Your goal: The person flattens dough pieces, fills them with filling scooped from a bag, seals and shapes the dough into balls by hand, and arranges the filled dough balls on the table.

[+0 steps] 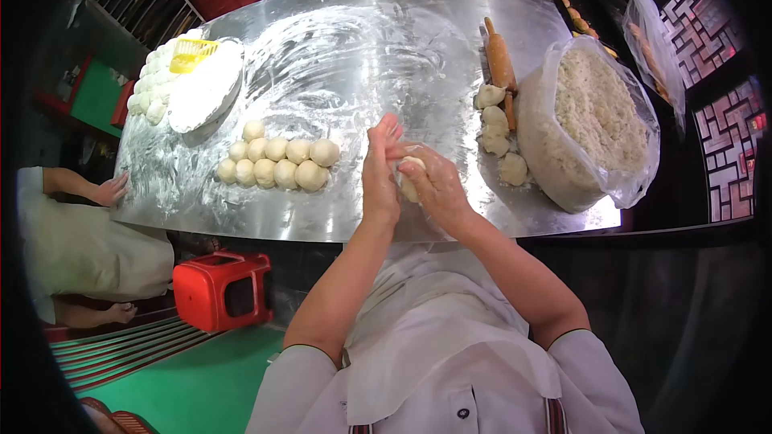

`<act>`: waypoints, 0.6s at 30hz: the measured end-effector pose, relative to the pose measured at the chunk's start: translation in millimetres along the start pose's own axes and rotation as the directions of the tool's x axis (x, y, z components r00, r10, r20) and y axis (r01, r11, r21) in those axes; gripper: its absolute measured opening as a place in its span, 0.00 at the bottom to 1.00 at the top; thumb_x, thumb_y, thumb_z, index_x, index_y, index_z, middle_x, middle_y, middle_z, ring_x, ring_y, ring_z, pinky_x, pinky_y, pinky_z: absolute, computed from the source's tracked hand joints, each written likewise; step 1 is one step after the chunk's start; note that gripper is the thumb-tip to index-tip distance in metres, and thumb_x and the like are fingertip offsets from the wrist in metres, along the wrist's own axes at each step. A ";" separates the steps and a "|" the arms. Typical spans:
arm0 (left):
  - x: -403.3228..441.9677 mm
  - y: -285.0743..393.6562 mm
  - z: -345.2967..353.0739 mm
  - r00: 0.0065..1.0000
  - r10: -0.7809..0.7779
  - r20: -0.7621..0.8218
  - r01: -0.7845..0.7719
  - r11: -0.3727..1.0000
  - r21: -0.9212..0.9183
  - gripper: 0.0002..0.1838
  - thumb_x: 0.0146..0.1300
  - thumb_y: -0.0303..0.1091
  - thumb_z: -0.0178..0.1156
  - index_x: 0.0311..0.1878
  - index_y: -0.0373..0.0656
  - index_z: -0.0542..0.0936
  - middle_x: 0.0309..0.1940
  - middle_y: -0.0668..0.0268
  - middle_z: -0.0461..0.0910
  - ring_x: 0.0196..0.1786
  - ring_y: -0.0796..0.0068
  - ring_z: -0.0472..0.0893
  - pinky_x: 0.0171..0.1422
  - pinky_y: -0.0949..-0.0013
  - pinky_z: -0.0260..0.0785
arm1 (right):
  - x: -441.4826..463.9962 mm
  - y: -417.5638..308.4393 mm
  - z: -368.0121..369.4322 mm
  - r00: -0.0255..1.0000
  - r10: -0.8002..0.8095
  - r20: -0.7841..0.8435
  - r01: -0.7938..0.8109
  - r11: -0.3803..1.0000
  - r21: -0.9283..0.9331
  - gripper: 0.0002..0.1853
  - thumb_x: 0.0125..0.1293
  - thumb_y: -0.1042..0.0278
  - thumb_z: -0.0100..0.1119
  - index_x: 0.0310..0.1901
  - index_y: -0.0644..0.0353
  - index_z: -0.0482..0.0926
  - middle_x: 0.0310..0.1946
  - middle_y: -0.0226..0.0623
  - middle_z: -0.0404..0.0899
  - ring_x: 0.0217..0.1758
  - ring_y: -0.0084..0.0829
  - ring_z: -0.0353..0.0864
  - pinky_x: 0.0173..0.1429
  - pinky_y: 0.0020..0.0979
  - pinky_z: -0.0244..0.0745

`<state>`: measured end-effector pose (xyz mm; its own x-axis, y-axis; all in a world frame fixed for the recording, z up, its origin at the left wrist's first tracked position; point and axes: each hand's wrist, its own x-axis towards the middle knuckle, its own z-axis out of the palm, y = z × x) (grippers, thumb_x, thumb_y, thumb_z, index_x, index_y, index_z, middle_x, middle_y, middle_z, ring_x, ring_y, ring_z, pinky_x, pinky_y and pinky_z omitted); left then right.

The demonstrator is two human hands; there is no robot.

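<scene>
My right hand (pixel 438 186) is closed around a pale piece of dough (pixel 410 180), which shows between the thumb and fingers. Against it, on the left, my left hand (pixel 381 162) is held on edge with its fingers stretched out; whether its palm presses the dough is hidden. Both hands are over the near middle of the metal table. To their left lie several round dough balls (pixel 285 173) in rows. Right of my hands, several rough dough lumps (pixel 494 130) lie beside a wooden rolling pin (pixel 499 60).
The steel table (pixel 362 217) is dusted with flour. A large plastic-lined tub (pixel 555 157) of crumbly pale filling stands at right. At far left are a white flour mound (pixel 201 100), a yellow basket (pixel 193 55) and more dough pieces (pixel 149 92). Another person's hand (pixel 111 190) touches the left edge, near a red stool (pixel 213 293).
</scene>
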<state>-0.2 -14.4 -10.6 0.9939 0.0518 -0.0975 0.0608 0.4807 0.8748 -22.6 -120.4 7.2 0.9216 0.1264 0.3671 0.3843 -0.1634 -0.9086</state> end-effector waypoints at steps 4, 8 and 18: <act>-34.3 15.0 29.2 0.967 -0.228 0.114 0.252 0.921 -0.297 0.38 0.79 0.62 0.39 0.75 0.36 0.65 0.69 0.59 0.70 0.71 0.69 0.70 0.74 0.65 0.63 | 15.0 -2.0 -0.5 0.978 0.005 -0.209 -0.010 1.000 -0.022 0.22 0.79 0.58 0.47 0.64 0.65 0.75 0.52 0.49 0.81 0.65 0.51 0.71 0.70 0.43 0.65; -36.4 9.8 18.4 0.975 -0.109 0.194 0.101 0.993 0.054 0.21 0.78 0.50 0.55 0.54 0.38 0.81 0.44 0.70 0.80 0.48 0.82 0.76 0.57 0.73 0.69 | 18.1 2.9 -16.2 0.966 0.142 -0.215 -0.146 0.989 -0.004 0.30 0.81 0.45 0.38 0.62 0.63 0.78 0.59 0.44 0.77 0.56 0.32 0.78 0.60 0.31 0.71; -18.8 28.7 -2.9 0.889 -0.413 0.197 0.397 0.910 0.116 0.25 0.80 0.52 0.48 0.44 0.38 0.80 0.32 0.63 0.81 0.27 0.74 0.80 0.32 0.70 0.75 | 11.1 -10.0 -31.1 0.908 0.374 0.187 -0.353 0.926 -0.138 0.10 0.71 0.63 0.59 0.43 0.62 0.83 0.25 0.38 0.82 0.27 0.35 0.80 0.45 0.36 0.72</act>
<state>-17.4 1.0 15.0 0.8768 -0.3253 -0.3541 0.4606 0.3566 0.8128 -14.5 -147.8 26.5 0.9706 0.2366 -0.0436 0.0383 -0.3311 -0.9428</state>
